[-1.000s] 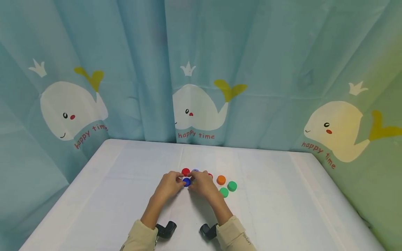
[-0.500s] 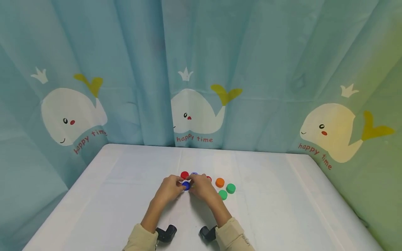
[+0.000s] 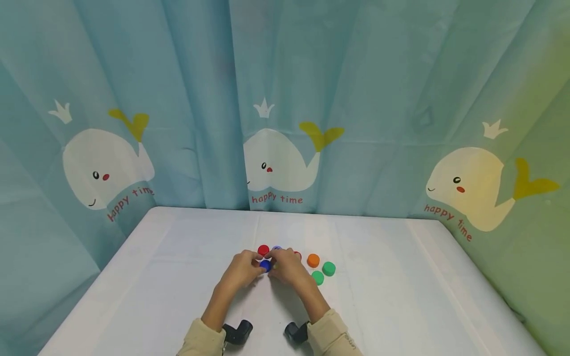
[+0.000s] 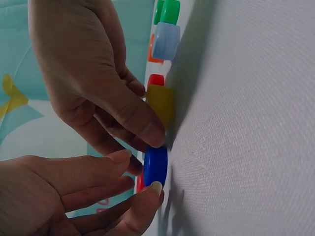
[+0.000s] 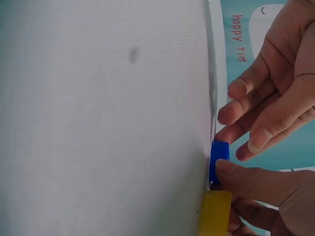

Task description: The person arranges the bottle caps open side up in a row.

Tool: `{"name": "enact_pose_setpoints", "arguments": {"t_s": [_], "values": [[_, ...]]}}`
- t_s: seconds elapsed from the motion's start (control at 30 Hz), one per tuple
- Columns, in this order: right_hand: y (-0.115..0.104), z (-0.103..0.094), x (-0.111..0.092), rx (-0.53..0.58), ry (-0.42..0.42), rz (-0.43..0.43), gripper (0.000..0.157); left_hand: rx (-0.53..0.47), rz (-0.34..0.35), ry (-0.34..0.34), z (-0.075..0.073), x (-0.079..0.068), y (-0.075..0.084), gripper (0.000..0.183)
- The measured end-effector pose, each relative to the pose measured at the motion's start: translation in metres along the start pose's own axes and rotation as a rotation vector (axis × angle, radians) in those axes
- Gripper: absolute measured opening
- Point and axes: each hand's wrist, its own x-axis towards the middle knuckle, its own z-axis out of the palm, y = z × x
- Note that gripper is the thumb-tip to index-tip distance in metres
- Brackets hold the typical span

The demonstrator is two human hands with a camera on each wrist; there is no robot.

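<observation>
A blue bottle cap (image 3: 265, 266) lies on the white table between both hands. My right hand (image 3: 286, 267) holds it, its thumb on the cap's edge and other fingers partly hidden behind. My left hand (image 3: 242, 269) touches the opposite edge with a fingertip; its thumb stands apart from the cap in the left wrist view. Close beside the blue cap is a yellow cap (image 4: 160, 105), mostly covered by the right hand in the head view. A red cap (image 3: 263, 250) and a lilac cap (image 3: 277, 248) lie just beyond the hands.
To the right lie an orange cap (image 3: 313, 260), a green cap (image 3: 329, 268) and another green cap (image 3: 317, 278). A second red cap (image 3: 298, 255) shows past the right hand. A pale blue cap (image 4: 166, 40) appears in the left wrist view. A whale-print curtain (image 3: 374, 163) hangs behind the table.
The head view has tilted slightly, so the scene sits lower in the picture. Both hands stay at the blue cap with little visible movement, and the other caps keep their places.
</observation>
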Motion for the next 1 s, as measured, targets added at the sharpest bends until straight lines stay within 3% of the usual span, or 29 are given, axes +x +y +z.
{"name": "enact_pose_setpoints", "arguments": {"t_s": [0.4,0.7,1.0], "values": [[0.0041,0.0014,0.0013,-0.012,0.011,-0.012,0.025,-0.042,0.023,-0.041,-0.0007,-0.0009,0.0032,0.033],[0.0034,0.0001,0.0016,-0.060,0.025,0.001,0.025,-0.073,0.020,-0.022,-0.0023,-0.0025,0.0039,0.033],[-0.0012,-0.0066,0.0000,-0.068,0.047,0.006,0.024,-0.115,0.068,0.002,-0.0023,-0.0048,0.0021,0.033]]}}
